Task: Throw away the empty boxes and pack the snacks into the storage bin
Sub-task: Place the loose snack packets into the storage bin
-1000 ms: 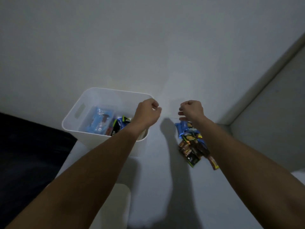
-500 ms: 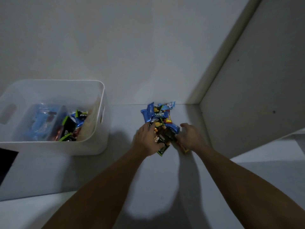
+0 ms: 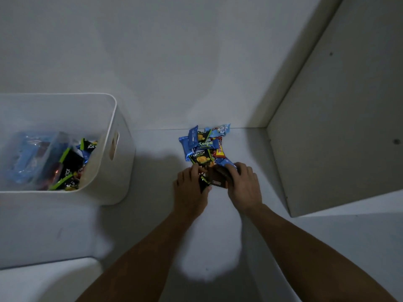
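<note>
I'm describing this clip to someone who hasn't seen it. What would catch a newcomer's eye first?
First, the bright pile of snack packets on the pale shelf surface near the back corner, with the left hand and right hand closing in on its near edge around a dark brown packet. Next, the white storage bin to the left, already holding blue and black-and-green packets.
</note>
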